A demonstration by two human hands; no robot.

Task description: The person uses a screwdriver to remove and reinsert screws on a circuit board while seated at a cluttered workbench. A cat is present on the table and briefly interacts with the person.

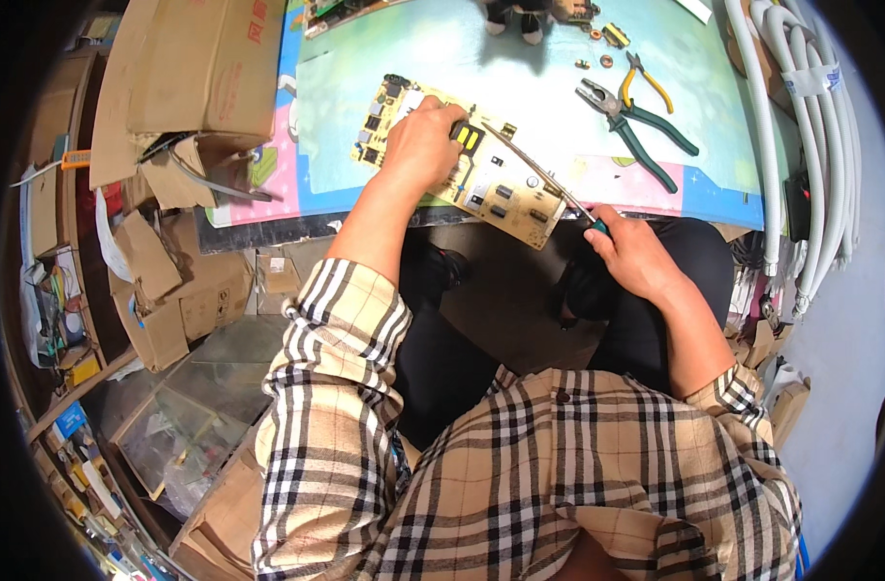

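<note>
A tan circuit board [525, 221] lies at a slant on the table, its near corner sticking out past the front edge. My left hand [425, 143] is closed over its left half, with fingers curled beside a yellow-and-black transformer [469, 137]. What the fingertips pinch there is partly hidden. My right hand [633, 254] grips the green handle of a long, thin screwdriver [534, 167]. Its metal shaft slants up and left across the board, the tip near the transformer. Right of the board lie large green-handled pliers [628, 126] and small yellow-handled cutters [642, 82].
Loose small parts [607, 60] lie at the back right of the table mat [413, 48]. Another board [341, 15] sits at the far left edge. Cardboard boxes [186, 73] stand on the left; white hoses [786, 126] hang on the right.
</note>
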